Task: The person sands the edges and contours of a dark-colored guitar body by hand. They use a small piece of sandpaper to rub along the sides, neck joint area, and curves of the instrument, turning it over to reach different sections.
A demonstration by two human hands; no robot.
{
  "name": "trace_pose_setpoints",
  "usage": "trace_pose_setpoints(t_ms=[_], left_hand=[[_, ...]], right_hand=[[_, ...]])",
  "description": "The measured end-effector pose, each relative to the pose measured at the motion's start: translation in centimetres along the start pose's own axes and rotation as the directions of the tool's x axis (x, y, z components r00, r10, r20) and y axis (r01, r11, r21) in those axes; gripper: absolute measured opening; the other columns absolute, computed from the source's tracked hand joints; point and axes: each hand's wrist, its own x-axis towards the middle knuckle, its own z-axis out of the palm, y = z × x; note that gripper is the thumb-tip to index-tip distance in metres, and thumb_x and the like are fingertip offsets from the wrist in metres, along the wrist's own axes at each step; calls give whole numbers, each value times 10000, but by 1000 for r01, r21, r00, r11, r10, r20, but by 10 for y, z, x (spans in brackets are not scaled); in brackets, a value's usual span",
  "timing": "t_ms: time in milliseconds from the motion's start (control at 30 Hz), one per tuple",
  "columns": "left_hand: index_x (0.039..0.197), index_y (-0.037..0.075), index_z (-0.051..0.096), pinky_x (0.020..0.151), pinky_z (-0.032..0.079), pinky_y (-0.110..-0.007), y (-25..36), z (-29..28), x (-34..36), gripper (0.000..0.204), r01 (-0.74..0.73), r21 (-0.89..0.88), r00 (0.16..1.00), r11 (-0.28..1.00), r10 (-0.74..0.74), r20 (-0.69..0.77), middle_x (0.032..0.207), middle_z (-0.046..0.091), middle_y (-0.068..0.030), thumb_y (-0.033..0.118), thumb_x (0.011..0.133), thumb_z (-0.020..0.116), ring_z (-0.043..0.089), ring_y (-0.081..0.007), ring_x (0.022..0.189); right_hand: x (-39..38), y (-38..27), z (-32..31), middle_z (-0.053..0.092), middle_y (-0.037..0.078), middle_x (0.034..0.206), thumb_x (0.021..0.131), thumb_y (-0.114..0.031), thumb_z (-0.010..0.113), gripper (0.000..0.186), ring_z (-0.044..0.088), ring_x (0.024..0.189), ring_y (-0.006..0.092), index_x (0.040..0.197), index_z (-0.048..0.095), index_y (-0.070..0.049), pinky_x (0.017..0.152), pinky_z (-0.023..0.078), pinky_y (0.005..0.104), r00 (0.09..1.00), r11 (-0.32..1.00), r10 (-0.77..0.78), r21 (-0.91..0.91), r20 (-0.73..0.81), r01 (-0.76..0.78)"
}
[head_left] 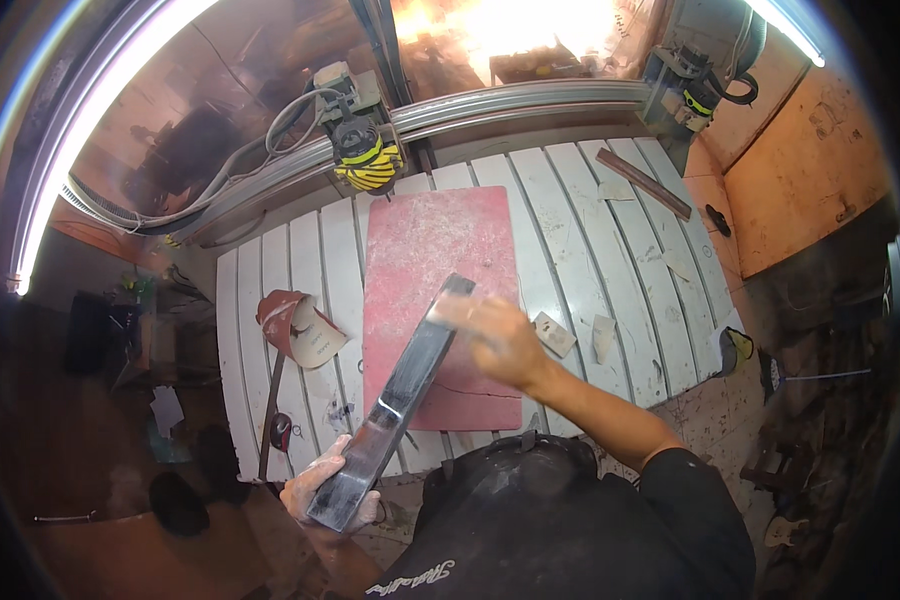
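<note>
A long, flat dark bar point(407, 372) with a shiny upper face slants over the table's front edge and the pink board. Its near end rests in my left hand point(322, 482), which is dusted white and closed around it from below. My right hand point(492, 335) is at the bar's far end, fingers bent and pressed down on its face. Motion blurs those fingertips; something small and pale seems to lie under them, too smeared to name. Left of the board lies a curled sheet of reddish-brown sandpaper point(300, 328), its pale back partly turned up.
The pink board point(440, 235) lies on a white slatted table point(570, 225). Small pale scraps point(604, 338) and a brown strip point(645, 184) are on its right side. A spindle head point(368, 165) with yellow-black stripes hangs from a metal rail point(520, 98) at the back.
</note>
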Motion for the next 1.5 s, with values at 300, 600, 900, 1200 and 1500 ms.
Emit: trace_pose_setpoints(t_ms=[300,600,900,1200,1500], left_hand=[[1170,19,641,872,665,-459,2,7,5,628,-35,-10,995,999,34,-90,1037,769,-321,390,774,957,795,-411,1011],[1260,-12,596,970,623,-478,-3,2,-2,684,-30,-41,999,999,29,-22,1162,727,-345,351,792,938,747,-438,1139],[1159,21,620,853,666,-450,-2,4,5,632,-43,5,994,999,44,-101,1007,766,-336,420,793,946,798,-409,996],[1168,3,609,864,661,-458,-8,-1,1,649,-42,-25,995,999,40,-89,1035,759,-348,401,782,948,790,-427,1019],[1258,-27,566,981,599,-470,-14,-12,-11,698,10,-31,1000,999,-10,-23,1195,701,-405,408,820,894,755,-432,1100]], right_hand=[[-4,7,5,774,126,1276,777,111,528,577,741,1170,272,1239,799,-103,900,561,377,998,997,65,-39,23,-64],[-3,13,5,779,95,1278,791,58,556,537,756,1073,286,1208,815,-159,842,574,387,999,999,31,-36,-6,-32],[-3,42,10,772,123,1283,862,53,549,491,751,1106,318,1252,795,-116,999,573,381,952,946,306,118,-30,-301],[-11,50,6,760,190,1295,840,81,484,528,720,1229,321,1270,770,-31,1133,509,387,795,720,598,366,101,-589],[-15,30,7,769,180,1261,789,136,490,529,712,1239,335,1188,793,-31,1125,524,405,832,754,554,429,-10,-497]])
